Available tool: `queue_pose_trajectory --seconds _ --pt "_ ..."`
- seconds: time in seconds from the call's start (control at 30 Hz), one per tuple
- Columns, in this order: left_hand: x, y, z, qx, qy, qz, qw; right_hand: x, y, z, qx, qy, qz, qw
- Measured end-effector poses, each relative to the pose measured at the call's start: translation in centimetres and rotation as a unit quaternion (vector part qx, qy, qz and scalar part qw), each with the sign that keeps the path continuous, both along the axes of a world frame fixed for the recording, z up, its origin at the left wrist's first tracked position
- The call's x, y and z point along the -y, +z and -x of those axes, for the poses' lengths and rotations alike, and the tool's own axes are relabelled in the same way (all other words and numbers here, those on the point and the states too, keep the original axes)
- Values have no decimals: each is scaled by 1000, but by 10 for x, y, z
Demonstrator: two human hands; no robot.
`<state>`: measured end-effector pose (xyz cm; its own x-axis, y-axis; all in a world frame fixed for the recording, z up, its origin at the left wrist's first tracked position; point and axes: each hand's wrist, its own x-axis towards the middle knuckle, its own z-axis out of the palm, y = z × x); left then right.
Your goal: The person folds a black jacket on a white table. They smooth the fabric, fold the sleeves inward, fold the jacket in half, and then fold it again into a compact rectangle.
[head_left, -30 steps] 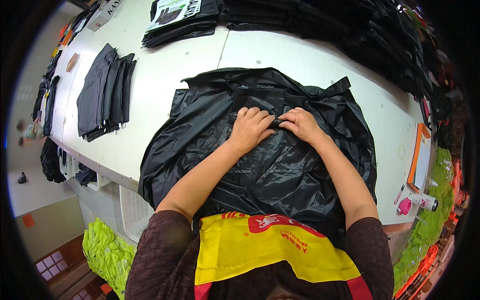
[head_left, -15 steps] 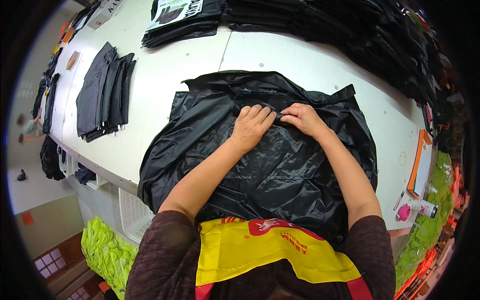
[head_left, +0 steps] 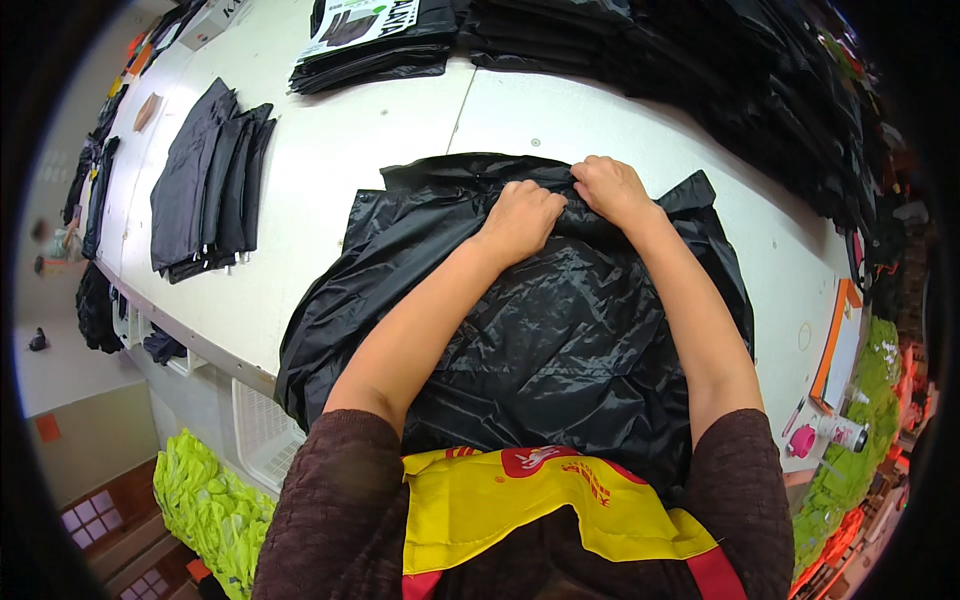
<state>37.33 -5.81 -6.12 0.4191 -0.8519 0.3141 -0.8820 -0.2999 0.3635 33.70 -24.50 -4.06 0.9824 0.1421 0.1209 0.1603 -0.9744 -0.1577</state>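
Note:
A shiny black garment [head_left: 560, 330] lies spread on the white table in front of me, its near end running down against my yellow apron. My left hand [head_left: 523, 220] is closed on a fold of the garment near its far edge. Just right of it and a little farther off, my right hand [head_left: 612, 190] pinches the garment's far edge. Both sets of fingertips are partly hidden in the dark fabric. The right corner of the garment sticks up as a loose flap.
Folded dark garments [head_left: 207, 185] lie on the white table [head_left: 310, 180] at left. More black stacks [head_left: 560, 35] line the far side, one topped by a printed sheet [head_left: 360, 22]. A pink-lidded bottle [head_left: 840, 432] and an orange-edged board [head_left: 835, 345] lie at right; a white basket [head_left: 262, 430] is below left.
My right hand has moved up to the garment's far edge. My left hand has shifted slightly right and closed more tightly. The far edge is folded nearer to me.

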Motion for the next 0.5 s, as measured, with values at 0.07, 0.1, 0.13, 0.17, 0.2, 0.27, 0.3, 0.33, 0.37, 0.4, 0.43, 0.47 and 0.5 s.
queue_pose_trajectory --seconds 0.07,0.1,0.13,0.17,0.2,0.27,0.3,0.33,0.37,0.4,0.43,0.47,0.5 --pt "9 -8 -15 -3 -14 -30 999 2 3 -3 -34 -22 -24 999" --pt "13 -9 -20 -34 -2 -13 999 5 4 -4 -51 -34 -36 997" --pt "16 -11 -24 -65 11 4 998 12 5 -8 -92 -34 -74 992" --pt "19 -12 -27 -96 25 20 995 19 5 -11 -118 -40 -135 983" --pt "22 -13 -29 -55 31 39 997 25 5 -13 -143 -48 -195 969" --pt "26 -14 -32 28 46 75 996 39 1 -14 -169 -88 -324 927" --pt "28 -9 -34 70 52 92 992 43 -2 -15 -133 -120 -382 907" --pt "32 -3 -30 127 103 123 979 45 -7 -14 -96 -147 -375 910" --pt "34 0 -26 135 123 103 978 45 -12 -13 -58 -174 -368 911" --pt "36 2 -23 143 144 83 976 45 -21 -11 -36 -160 -338 927" --pt "37 2 -21 152 168 61 972 39 -23 -12 -15 -142 -307 941" --pt "41 -18 -17 163 196 80 964 35 -25 -12 -11 -141 -274 951" --pt "42 -18 -12 141 212 118 960 31 -19 -12 -17 -124 -228 966"
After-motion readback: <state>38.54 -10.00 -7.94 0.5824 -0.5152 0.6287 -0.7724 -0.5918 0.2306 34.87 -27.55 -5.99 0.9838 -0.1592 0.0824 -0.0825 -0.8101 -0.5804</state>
